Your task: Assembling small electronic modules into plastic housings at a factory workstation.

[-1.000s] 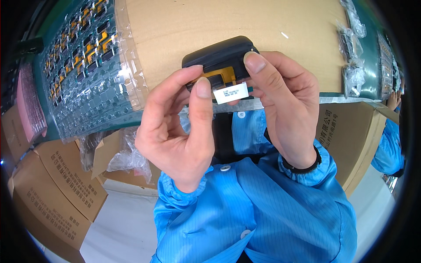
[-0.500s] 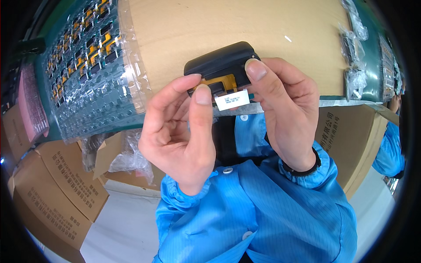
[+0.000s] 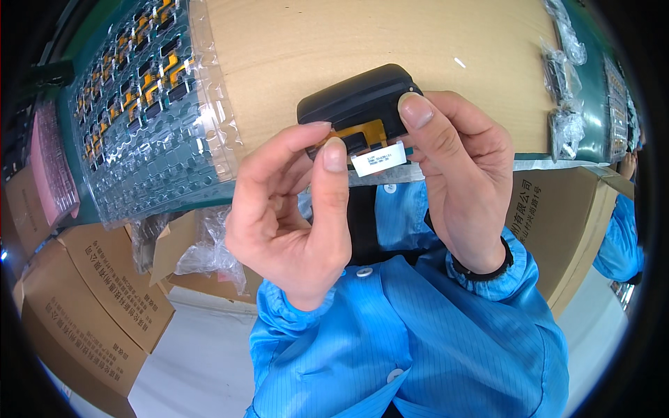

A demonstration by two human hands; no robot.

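Observation:
A black, rounded plastic housing (image 3: 352, 97) is held up above the work surface, tilted with its right end higher. My right hand (image 3: 460, 174) grips that end, thumb on the near face and fingers behind. An orange flex cable (image 3: 376, 131) with a dark rectangular part bends along the housing's near edge. A small white printed label tab (image 3: 380, 159) hangs below the cable. My left hand (image 3: 289, 216) pinches the left end of the flex cable between thumb and index finger, beside the housing's lower left corner. The exact pinch point is partly hidden by the fingertips.
Clear plastic trays (image 3: 139, 104) of orange-and-black flex parts lie at the left on a green mat. A tan board (image 3: 279, 42) covers the table's middle. Clear-wrapped pieces (image 3: 563, 83) line its right side. Cardboard boxes (image 3: 90, 299) stand below; another person's blue sleeve (image 3: 619, 237) shows far right.
Both hands and the housing have shifted slightly to the right. The white label tab has tilted a little more, its right end upward. Both grips stay the same.

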